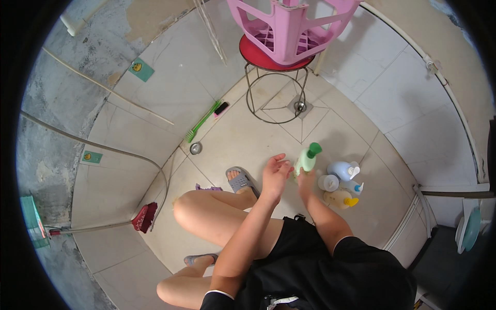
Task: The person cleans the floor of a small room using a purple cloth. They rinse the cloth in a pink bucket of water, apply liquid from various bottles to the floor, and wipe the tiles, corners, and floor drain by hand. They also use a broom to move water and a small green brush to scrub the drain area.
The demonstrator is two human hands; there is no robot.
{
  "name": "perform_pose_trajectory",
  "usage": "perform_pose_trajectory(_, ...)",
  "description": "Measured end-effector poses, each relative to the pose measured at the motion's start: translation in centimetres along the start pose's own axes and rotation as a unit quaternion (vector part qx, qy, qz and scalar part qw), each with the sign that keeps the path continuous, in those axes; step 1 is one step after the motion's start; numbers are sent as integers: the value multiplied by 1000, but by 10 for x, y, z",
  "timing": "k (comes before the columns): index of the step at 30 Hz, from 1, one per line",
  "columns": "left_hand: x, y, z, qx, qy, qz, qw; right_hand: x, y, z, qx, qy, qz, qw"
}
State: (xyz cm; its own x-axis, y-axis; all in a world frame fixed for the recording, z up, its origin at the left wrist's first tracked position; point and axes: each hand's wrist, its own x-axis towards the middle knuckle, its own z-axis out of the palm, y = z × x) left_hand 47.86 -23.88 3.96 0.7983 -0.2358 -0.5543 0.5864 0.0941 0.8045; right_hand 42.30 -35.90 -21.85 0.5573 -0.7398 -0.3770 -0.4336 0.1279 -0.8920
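Note:
My right hand point(305, 180) grips a pale green bottle point(307, 161) with a dark green cap near its lower part, and the bottle leans to the right. Just left of it, my left hand point(276, 176) is raised with bent fingers apart and nothing in it. Close by on the right, several bottles stand grouped on the tiled floor point(267, 135): a blue bottle with a white pump point(340, 169), a white-topped container point(328, 183), a bottle with a blue pump point(352, 187) and a cream bottle with a yellow pump point(336, 198).
A pink plastic stool point(288, 35) rests upside down on a red round stool point(254, 54) over a floor drain point(300, 106). Along the left wall lie a green long-handled brush point(202, 122), a black brush point(221, 109) and a metal drain cover point(196, 147). A hose point(116, 149) hangs there.

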Motion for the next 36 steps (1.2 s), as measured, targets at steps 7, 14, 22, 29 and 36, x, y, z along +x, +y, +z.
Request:
perform_pose_trajectory(7, 4, 11, -4, 3, -8, 26, 1000, 35, 25, -21, 149, 130, 29, 980)
perform_pose_trajectory(14, -21, 47, -37, -53, 23, 111, 992, 9, -26, 0, 163, 8, 363, 918)
perform_pose_trajectory(22, -115, 60, -156, -93, 133, 323, 932, -105, -247, 80, 200, -235, -31, 951)
perform_pose_trajectory(29, -227, -5, -338, 263, 358, 158, 882, -287, -310, 216, 185, -566, -120, 795)
perform_pose_trajectory(36, -270, -43, -421, 386, 431, -24, 815, -294, -66, 341, -272, -542, -461, 648)
